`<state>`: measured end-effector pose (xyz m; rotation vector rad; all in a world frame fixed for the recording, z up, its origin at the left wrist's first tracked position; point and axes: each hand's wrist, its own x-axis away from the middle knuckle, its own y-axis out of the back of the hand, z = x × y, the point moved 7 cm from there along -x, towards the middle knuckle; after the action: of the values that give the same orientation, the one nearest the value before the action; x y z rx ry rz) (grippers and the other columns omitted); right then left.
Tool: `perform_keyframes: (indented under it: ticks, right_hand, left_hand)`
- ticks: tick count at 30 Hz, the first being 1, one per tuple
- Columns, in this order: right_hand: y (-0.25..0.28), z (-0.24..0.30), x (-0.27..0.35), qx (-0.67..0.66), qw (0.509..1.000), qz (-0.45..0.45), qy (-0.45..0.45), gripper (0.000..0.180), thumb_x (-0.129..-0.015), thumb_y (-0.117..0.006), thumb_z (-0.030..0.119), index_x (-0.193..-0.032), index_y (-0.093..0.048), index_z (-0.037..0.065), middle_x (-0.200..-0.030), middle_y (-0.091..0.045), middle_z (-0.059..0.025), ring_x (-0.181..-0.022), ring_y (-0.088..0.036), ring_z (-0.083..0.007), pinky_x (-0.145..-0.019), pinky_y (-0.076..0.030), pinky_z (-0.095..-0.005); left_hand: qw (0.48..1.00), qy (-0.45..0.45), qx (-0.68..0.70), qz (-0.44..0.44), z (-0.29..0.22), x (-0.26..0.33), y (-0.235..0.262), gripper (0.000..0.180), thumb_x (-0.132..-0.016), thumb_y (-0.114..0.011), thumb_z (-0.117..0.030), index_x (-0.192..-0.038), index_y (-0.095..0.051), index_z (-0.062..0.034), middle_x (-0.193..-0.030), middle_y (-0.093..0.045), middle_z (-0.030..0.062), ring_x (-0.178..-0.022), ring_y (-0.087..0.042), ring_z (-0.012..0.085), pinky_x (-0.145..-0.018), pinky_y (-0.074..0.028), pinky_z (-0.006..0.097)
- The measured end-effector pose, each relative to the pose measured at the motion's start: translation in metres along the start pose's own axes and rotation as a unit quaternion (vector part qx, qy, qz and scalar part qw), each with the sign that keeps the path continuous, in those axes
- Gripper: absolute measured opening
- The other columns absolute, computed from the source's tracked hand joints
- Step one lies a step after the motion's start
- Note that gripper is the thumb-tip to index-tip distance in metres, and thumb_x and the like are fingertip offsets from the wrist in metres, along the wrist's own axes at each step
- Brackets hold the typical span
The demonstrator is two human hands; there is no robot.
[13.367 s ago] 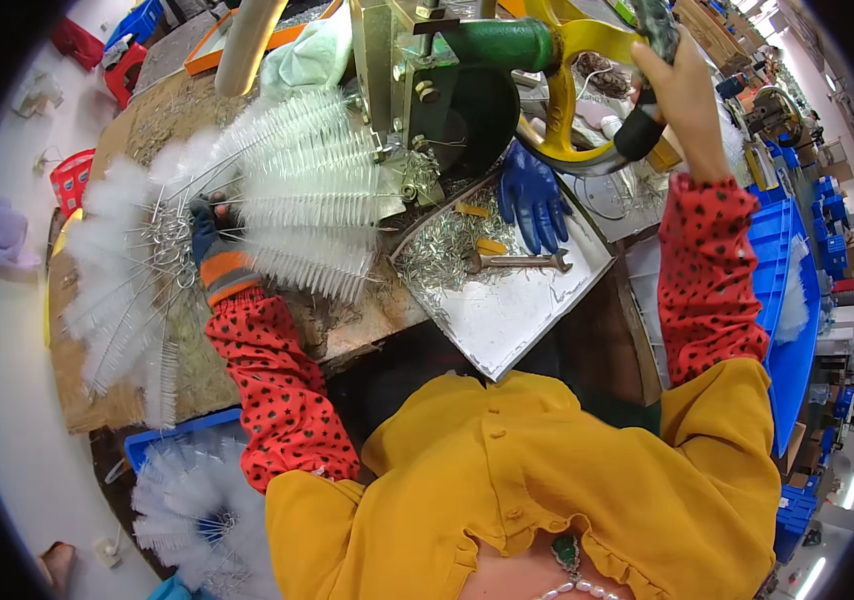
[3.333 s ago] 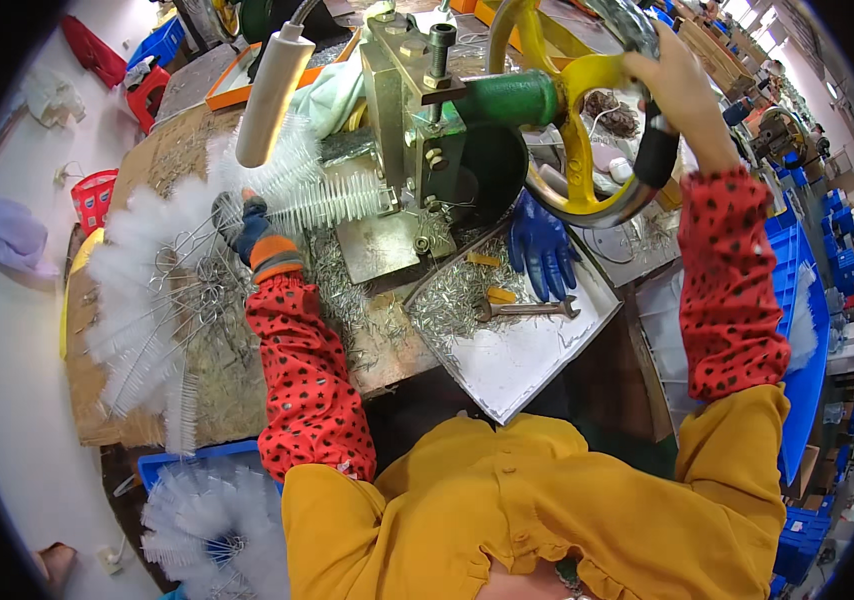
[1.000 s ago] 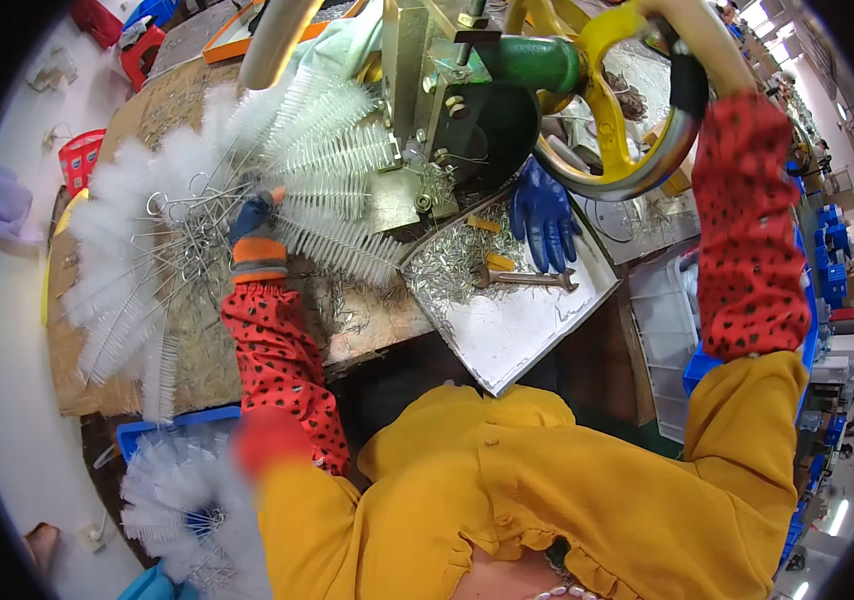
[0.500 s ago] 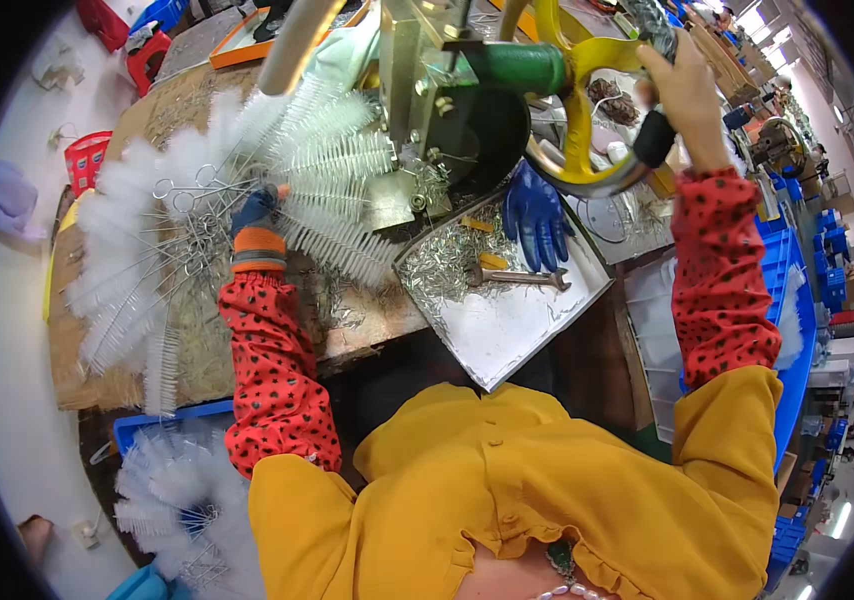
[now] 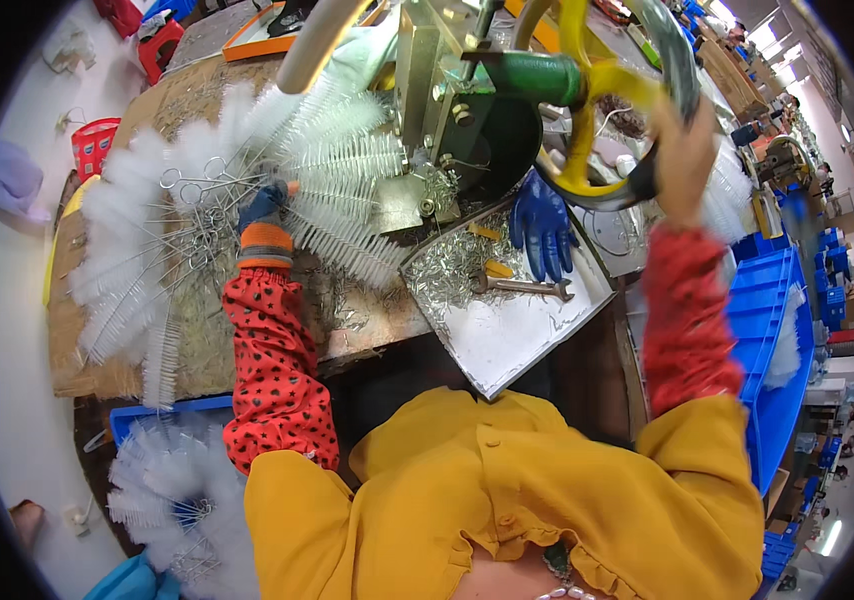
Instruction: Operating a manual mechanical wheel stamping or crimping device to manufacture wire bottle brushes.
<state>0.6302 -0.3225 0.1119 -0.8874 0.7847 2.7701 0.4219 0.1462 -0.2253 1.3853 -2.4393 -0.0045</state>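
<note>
My left hand (image 5: pixel 265 207), in a dark blue glove with an orange cuff, is closed at the wire stems of white bottle brushes (image 5: pixel 342 240); which stems lie inside the fingers is partly hidden. More brushes (image 5: pixel 122 250) fan out around it, their twisted wire ends looped. Just right of them stands a hand press (image 5: pixel 422 85) with a green shaft (image 5: pixel 532 77). On that shaft sits a yellow handwheel (image 5: pixel 577 140). My bare right hand (image 5: pixel 685 155), blurred by motion, grips the wheel's dark rim at its right side.
Below the press, a white tray (image 5: pixel 507 345) holds metal scraps (image 5: pixel 452 265), a wrench (image 5: pixel 527 287) and a blue glove (image 5: pixel 544 225). More brushes (image 5: pixel 162 490) fill a blue crate at lower left. Blue bins (image 5: pixel 772 330) stand at right, an orange-rimmed tray (image 5: pixel 257 42) at the back.
The handwheel has turned, and my right hand has moved down and slightly toward me with its rim. My left hand stays at the brush stems.
</note>
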Motion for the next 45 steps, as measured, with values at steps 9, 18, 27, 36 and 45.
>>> perform_keyframes:
  ticks: [9, 18, 27, 36, 45]
  right_hand:
    - [-0.002, -0.061, 0.013, 0.077, 0.994, 0.014, 0.072, 0.048, -0.087, -0.064, 0.018, -0.124, -0.043, -0.004, -0.094, -0.061, -0.0165, -0.08, -0.061, -0.0262, -0.076, -0.048, -0.0355]
    - [-0.128, 0.17, 0.154, -0.086, 0.791, 0.249, 0.552, 0.038, -0.067, -0.057, -0.007, -0.103, -0.057, 0.003, -0.102, -0.059, -0.0097, -0.1, -0.057, -0.0303, -0.086, -0.046, -0.0388]
    - [-0.406, 0.245, 0.287, -0.059, 0.598, 0.39, 0.697, 0.037, -0.083, -0.058, 0.019, -0.117, -0.055, 0.004, -0.118, -0.058, -0.0084, -0.117, -0.05, -0.0239, -0.097, -0.04, -0.0388]
    - [-0.431, 0.208, 0.248, 0.17, 0.54, 0.458, 0.685, 0.04, -0.088, -0.05, 0.039, -0.07, -0.068, 0.008, -0.096, -0.061, -0.005, -0.1, -0.05, -0.0241, -0.095, -0.036, -0.0423]
    - [-0.377, 0.241, 0.248, -0.062, 0.58, 0.46, 0.67, 0.021, -0.08, -0.052, 0.017, -0.063, -0.049, 0.006, -0.059, -0.049, -0.0075, -0.067, -0.055, -0.0301, -0.078, -0.045, -0.0416]
  left_hand:
    - [0.946, -0.066, 0.29, 0.129, 0.015, 0.047, -0.036, 0.04, -0.089, -0.059, -0.04, -0.109, -0.06, -0.0052, -0.094, -0.063, 0.005, -0.083, -0.059, 0.0179, -0.07, -0.049, 0.032]
    - [0.781, 0.12, 0.601, 0.122, 0.057, 0.122, -0.084, 0.043, -0.088, -0.056, -0.044, -0.109, -0.062, -0.0069, -0.106, -0.064, 0.0087, -0.097, -0.06, 0.0225, -0.083, -0.05, 0.038]
    - [0.895, 0.113, 0.416, -0.116, 0.086, 0.113, -0.055, 0.034, -0.088, -0.063, -0.037, -0.105, -0.065, -0.0067, -0.09, -0.06, -0.0011, -0.075, -0.052, 0.0114, -0.07, -0.045, 0.03]
    - [0.873, 0.012, 0.485, -0.045, 0.076, 0.08, -0.075, 0.024, -0.088, -0.065, -0.025, -0.105, -0.066, -0.0077, -0.085, -0.056, -0.0054, -0.071, -0.048, 0.0058, -0.066, -0.042, 0.025]
    - [0.893, -0.304, 0.081, -0.322, 0.016, 0.09, -0.025, 0.018, -0.087, -0.06, -0.019, -0.102, -0.059, -0.0086, -0.089, -0.061, 0.005, -0.076, -0.056, 0.0157, -0.068, -0.047, 0.03]
